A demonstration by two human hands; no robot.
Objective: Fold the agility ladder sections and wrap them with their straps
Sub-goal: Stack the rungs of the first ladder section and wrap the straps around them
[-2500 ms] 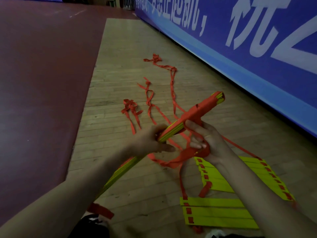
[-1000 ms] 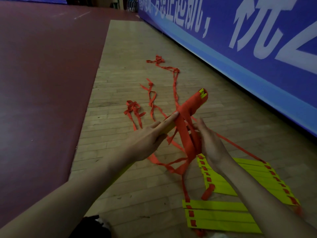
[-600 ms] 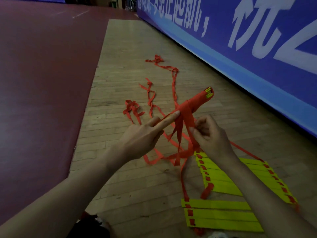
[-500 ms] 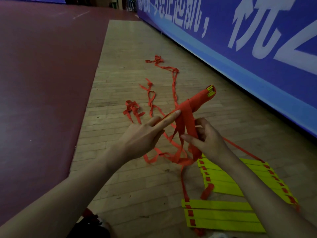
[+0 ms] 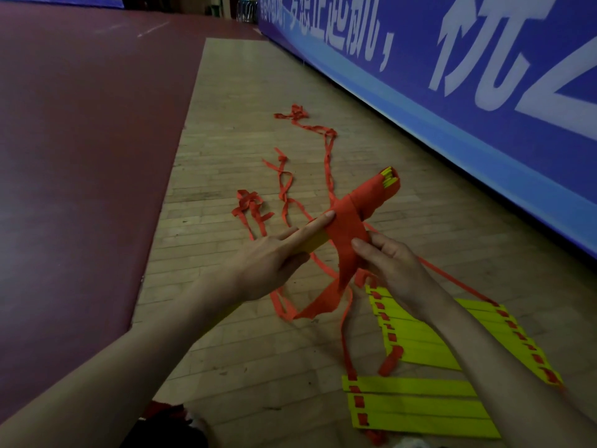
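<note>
Winding a wide orange webbing strap [image 5: 347,234] round a folded stack of yellow plastic ladder rungs [image 5: 389,179], held slantwise in the air above the pale wooden plank floor [image 5: 226,334], far end aimed at the blue banner wall with white lettering [image 5: 452,76]. Clasped from below by the left grip [image 5: 268,263], lower fingers curled round the near end, forefinger laid straight along the top and pressing on the edge of the nearest turn. Pinched just under the stack by the right grip [image 5: 391,263], thumb and fingers closed on the hanging band. Judged as mid-wrap: far part covered in orange, a bare yellow patch showing beside the forefinger. To do well: hold the forefinger down as an anchor until covered by the next turn; pull the band taut before passing it under; lay each turn flat and overlapping, working toward the near end; shake twists out of the slack first. Likely snag: thin orange side straps [image 5: 326,147] trailing in loops and knots across the floor, apt to drag or tangle. Lying flat at lower right, more yellow rung sections [image 5: 416,402] joined by orange tabs, apparently not yet folded. Hard to make out: ownership of each trailing band, number of rungs in the stack, whereabouts of the strap's free end. Hidden behind the right forearm, part of the flat sections; cut off at the bottom edge, a dark shape [image 5: 161,428], not identifiable.
</note>
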